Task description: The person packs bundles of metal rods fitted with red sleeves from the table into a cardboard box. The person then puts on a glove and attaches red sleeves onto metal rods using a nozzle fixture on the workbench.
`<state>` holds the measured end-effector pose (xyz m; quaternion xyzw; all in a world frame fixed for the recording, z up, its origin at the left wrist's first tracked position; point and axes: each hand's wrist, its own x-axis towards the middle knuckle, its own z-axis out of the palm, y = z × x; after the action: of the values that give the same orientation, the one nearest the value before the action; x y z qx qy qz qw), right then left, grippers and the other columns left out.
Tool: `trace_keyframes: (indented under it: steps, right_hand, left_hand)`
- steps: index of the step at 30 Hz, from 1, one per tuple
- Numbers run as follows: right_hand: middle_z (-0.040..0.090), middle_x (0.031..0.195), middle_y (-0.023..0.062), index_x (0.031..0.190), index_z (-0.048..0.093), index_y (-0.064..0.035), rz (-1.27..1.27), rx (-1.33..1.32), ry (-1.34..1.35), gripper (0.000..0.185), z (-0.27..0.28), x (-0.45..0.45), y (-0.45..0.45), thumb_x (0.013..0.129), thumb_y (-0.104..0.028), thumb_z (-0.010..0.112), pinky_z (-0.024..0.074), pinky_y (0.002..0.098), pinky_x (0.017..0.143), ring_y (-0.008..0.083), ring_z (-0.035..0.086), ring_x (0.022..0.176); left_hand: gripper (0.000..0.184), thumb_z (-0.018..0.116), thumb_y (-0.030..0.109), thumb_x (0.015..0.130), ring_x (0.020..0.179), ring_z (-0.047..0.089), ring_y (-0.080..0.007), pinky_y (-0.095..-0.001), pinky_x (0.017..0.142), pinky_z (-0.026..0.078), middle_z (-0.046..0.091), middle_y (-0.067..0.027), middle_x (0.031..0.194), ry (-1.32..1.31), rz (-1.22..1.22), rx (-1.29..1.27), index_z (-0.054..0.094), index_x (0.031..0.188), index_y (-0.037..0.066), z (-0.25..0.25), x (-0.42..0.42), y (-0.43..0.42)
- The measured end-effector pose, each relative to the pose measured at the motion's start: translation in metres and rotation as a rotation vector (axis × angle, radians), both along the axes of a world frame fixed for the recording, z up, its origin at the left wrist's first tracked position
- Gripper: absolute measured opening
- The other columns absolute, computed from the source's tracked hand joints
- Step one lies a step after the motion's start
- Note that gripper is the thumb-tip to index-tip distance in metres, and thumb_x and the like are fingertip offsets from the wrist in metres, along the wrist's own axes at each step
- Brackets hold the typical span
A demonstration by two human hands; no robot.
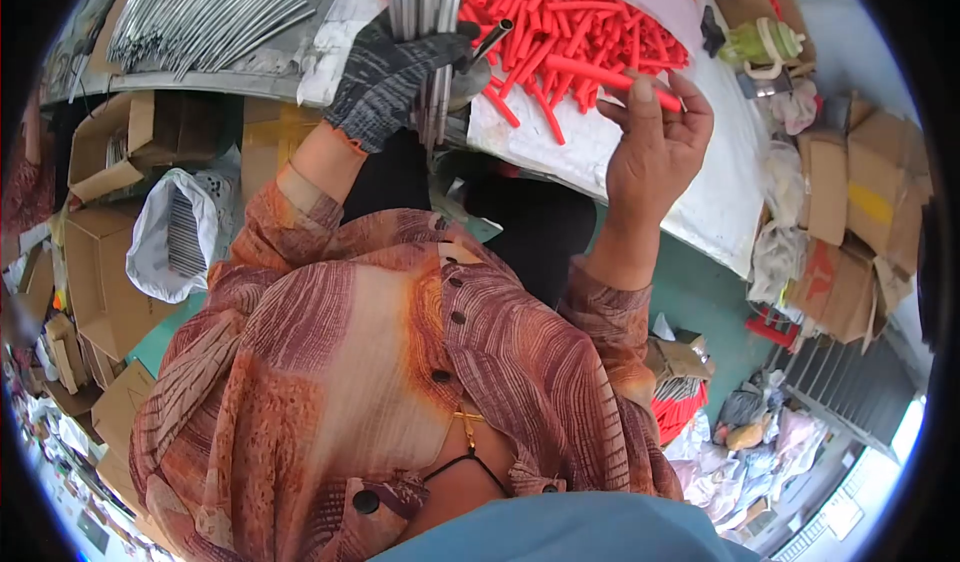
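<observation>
My left hand (395, 87), in a dark grey knitted glove, is wrapped round a bundle of upright metal tubes (425, 7). One short tube (490, 42) sticks out to the right of that bundle at a slant. Bare and ungloved, my right hand (655, 127) pinches a red tube (605, 72) between thumb and fingers, its far end pointing left toward the bundle. Behind it lies a heap of red tubes (570, 22) on a white sheet (700, 187). Many thin metal rods (205, 12) lie at the upper left of the table.
Open cardboard boxes (105, 272) and a white sack (170, 232) holding metal rods stand at the left. More boxes (870, 182) are stacked at the right. Plastic bags (760, 452) lie at the lower right, near a red stool (772, 327).
</observation>
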<state>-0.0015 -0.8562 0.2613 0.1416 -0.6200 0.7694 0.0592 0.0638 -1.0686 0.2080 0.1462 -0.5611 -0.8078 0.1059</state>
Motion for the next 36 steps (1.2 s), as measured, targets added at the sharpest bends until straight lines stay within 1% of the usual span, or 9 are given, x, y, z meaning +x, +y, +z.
trace_keyframes:
  steps: [15,18,20,21,23,27,31,33,36]
  right_hand:
    - [0.06,0.088,0.0142,0.11,0.039,0.0014,0.092,-0.092,0.067,0.037,0.011,-0.008,-0.038,0.084,-0.006,0.065,0.0594,0.0307,0.06,0.0184,0.064,0.072]
    - [0.061,0.092,0.0146,0.117,0.039,0.001,0.115,0.036,0.22,0.043,0.026,-0.009,-0.04,0.084,-0.006,0.065,0.0588,0.0305,0.062,0.0185,0.064,0.074]
    - [0.063,0.097,0.0125,0.13,0.033,-0.0031,0.205,0.433,0.52,0.056,0.038,-0.012,-0.038,0.084,-0.006,0.065,0.0556,0.029,0.067,0.0175,0.064,0.076]
    - [0.063,0.097,0.0125,0.13,0.033,-0.0031,0.203,0.433,0.517,0.056,0.043,-0.01,-0.043,0.084,-0.006,0.065,0.0556,0.029,0.067,0.0175,0.064,0.076]
    - [0.066,0.084,0.0051,0.113,0.059,0.0005,0.22,0.598,0.576,0.035,0.048,-0.003,-0.056,0.082,-0.008,0.07,0.0495,0.0195,0.065,0.0078,0.06,0.069]
    - [0.066,0.085,0.0059,0.106,0.063,0.0004,0.268,0.722,0.593,0.025,0.034,-0.001,-0.065,0.087,-0.015,0.064,0.0487,0.023,0.069,0.0101,0.06,0.073]
    - [0.065,0.087,0.0103,0.106,0.062,0.0026,0.442,0.399,0.33,0.031,0.023,-0.013,-0.075,0.094,-0.024,0.052,0.048,0.0297,0.079,0.0168,0.062,0.08]
    - [0.065,0.092,0.0147,0.107,0.06,0.0041,0.74,0.148,0.061,0.042,0.002,-0.02,-0.079,0.097,-0.031,0.04,0.0447,0.0356,0.088,0.0249,0.062,0.087]
    - [0.065,0.096,0.0149,0.111,0.058,0.0024,0.739,0.127,0.06,0.04,-0.013,-0.027,-0.078,0.096,-0.032,0.045,0.0455,0.0345,0.088,0.0265,0.061,0.092]
  left_hand:
    - [0.025,0.076,0.019,0.076,0.066,0.06,-0.0085,-0.0234,0.059,0.05,0.065,-0.0035,0.078,0.061,0.039,-0.083,0.065,0.094,0.004,0.003,-0.007,0.012]
    - [0.026,0.075,0.019,0.077,0.067,0.061,-0.0088,-0.0239,0.06,0.05,0.065,-0.0032,0.078,0.05,0.028,-0.079,0.065,0.095,0.004,0.003,-0.006,0.012]
    - [0.026,0.074,0.018,0.078,0.069,0.062,-0.0102,-0.0246,0.06,0.051,0.065,-0.0047,0.079,0.023,-0.022,-0.008,0.065,0.097,0.002,0.004,-0.005,0.011]
    - [0.026,0.074,0.018,0.078,0.069,0.062,-0.0102,-0.0246,0.06,0.051,0.065,-0.0047,0.079,0.021,-0.025,-0.009,0.065,0.097,0.002,0.003,-0.004,0.01]
    - [0.027,0.071,0.016,0.079,0.071,0.063,-0.0129,-0.0248,0.061,0.051,0.066,-0.0065,0.082,0.011,-0.099,0.195,0.064,0.101,0.001,0.001,-0.002,0.009]
    - [0.03,0.066,0.013,0.08,0.076,0.066,-0.0185,-0.0285,0.069,0.055,0.067,-0.0101,0.086,-0.06,-0.147,0.269,0.061,0.107,0.001,-0.004,-0.003,-0.005]
    - [0.03,0.063,0.012,0.081,0.078,0.065,-0.0181,-0.0284,0.069,0.055,0.067,-0.0097,0.092,0.099,-0.157,0.63,0.061,0.109,0.002,-0.018,-0.002,-0.007]
    - [0.033,0.063,0.012,0.08,0.081,0.065,-0.021,-0.0318,0.071,0.056,0.066,-0.0133,0.096,0.096,-0.218,0.686,0.059,0.111,0.0,-0.024,-0.001,-0.02]
    - [0.045,0.066,0.017,0.08,0.089,0.064,-0.0228,-0.0345,0.075,0.055,0.064,-0.0126,0.106,0.072,-0.128,0.607,0.053,0.12,0.002,-0.032,-0.005,-0.023]
